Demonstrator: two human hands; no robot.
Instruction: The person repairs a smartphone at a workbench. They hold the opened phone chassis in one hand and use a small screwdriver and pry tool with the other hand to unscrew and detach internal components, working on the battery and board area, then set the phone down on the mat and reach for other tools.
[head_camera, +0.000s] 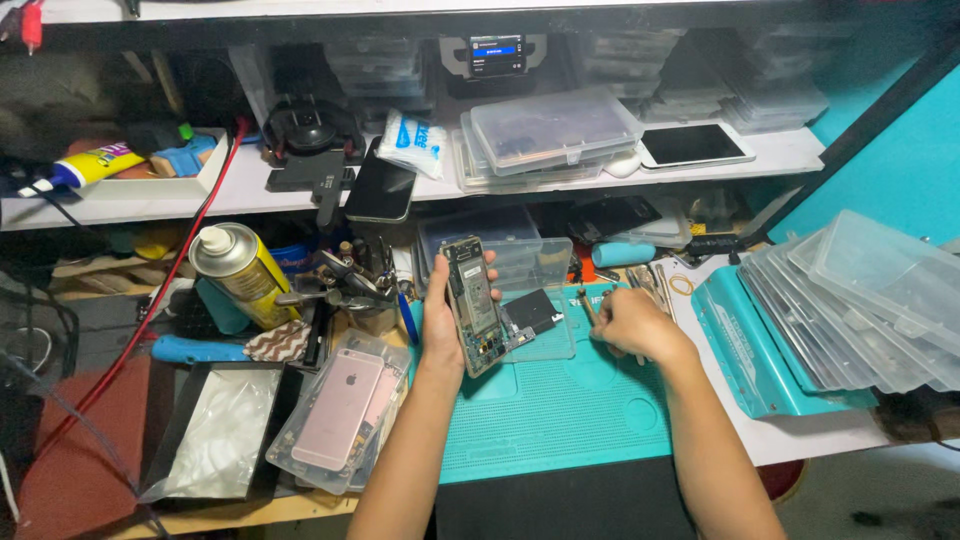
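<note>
My left hand (440, 318) grips an opened smartphone (474, 305) upright, its bare inner boards and parts facing me, above the left part of a teal work mat (560, 415). My right hand (628, 322) rests on the mat's far edge with its fingers closed around a thin metal tool (586, 303), close to a row of small hand tools (650, 282). A small black part (533, 310) lies in a clear plastic tray (545, 335) between the two hands.
A pink phone (338, 410) lies in a clear case at the left, beside a yellow spray can (240, 272) and a white bag (215, 430). Stacked clear lids (860, 300) sit on a teal box at the right. Shelves behind hold boxes and a tablet (695, 146).
</note>
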